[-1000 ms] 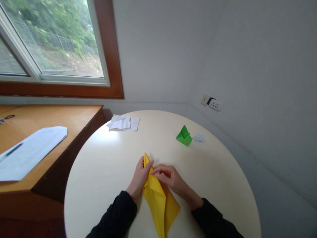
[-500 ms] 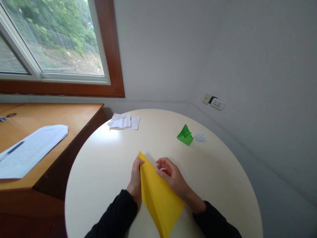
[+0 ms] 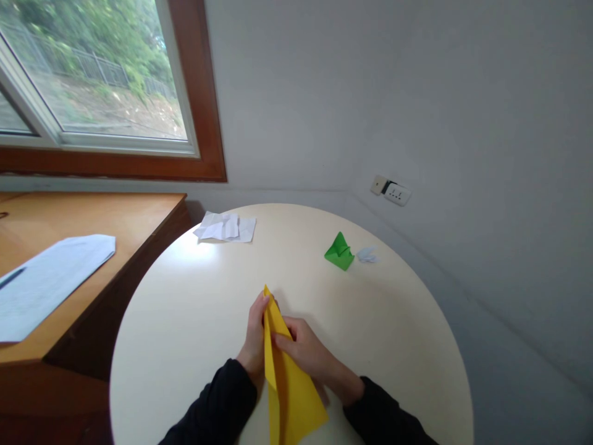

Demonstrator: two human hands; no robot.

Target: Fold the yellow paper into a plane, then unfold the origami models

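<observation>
A folded sheet of yellow paper [image 3: 294, 392] is held up over the round table, its pointed tip facing away from me and its wide end running off toward the bottom edge. My left hand [image 3: 254, 330] grips it along the left side near the tip, thumb on top. On the right edge my right hand [image 3: 308, 349] pinches the sheet, thumb on the upper face and fingers behind it. A crease runs lengthwise from the tip, with a narrow flap standing on the left. The fingers behind the paper are partly hidden.
On the cream round table [image 3: 194, 321] lie creased white papers [image 3: 227, 227] at the back left. A green folded paper [image 3: 340, 252] and a small white paper piece [image 3: 367, 254] sit back right. A wooden desk [image 3: 134, 213] bears a paper sheet [image 3: 60, 272] and a pen [image 3: 12, 277].
My right hand has moved down and left, from loosely beside the edge to pinching the yellow paper. The paper has turned more upright and looks narrower. The view has shifted slightly right.
</observation>
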